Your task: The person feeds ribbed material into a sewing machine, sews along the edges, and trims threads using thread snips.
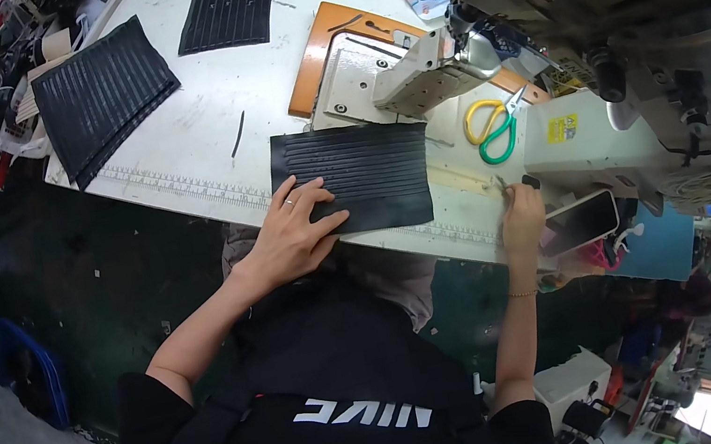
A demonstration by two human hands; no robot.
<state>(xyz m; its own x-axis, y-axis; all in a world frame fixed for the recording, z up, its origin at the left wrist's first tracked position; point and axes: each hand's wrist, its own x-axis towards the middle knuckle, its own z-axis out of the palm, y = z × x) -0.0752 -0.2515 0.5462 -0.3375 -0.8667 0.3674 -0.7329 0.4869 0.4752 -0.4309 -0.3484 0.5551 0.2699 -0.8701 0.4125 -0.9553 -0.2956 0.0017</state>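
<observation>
A black ribbed panel (372, 179), seemingly leather or similar sheet, lies flat at the front edge of the white table. My left hand (289, 234) rests on its lower left part, fingers spread and pressing down. To the right, at the table edge, my right hand (522, 216) is closed with its fingertips together. A small dark piece (531, 181) and a thin tip show by those fingers; what they hold is too small to make out. Scissors (496, 129) with one yellow and one green handle lie just beyond the right hand.
A sewing machine (434, 75) stands behind the panel, its large head overhanging at the right. More black ribbed panels (105, 95) lie at the left, and another (227, 9) at the back. A phone (579, 222) sits beside my right wrist. A printed ruler strip (188, 190) follows the front edge.
</observation>
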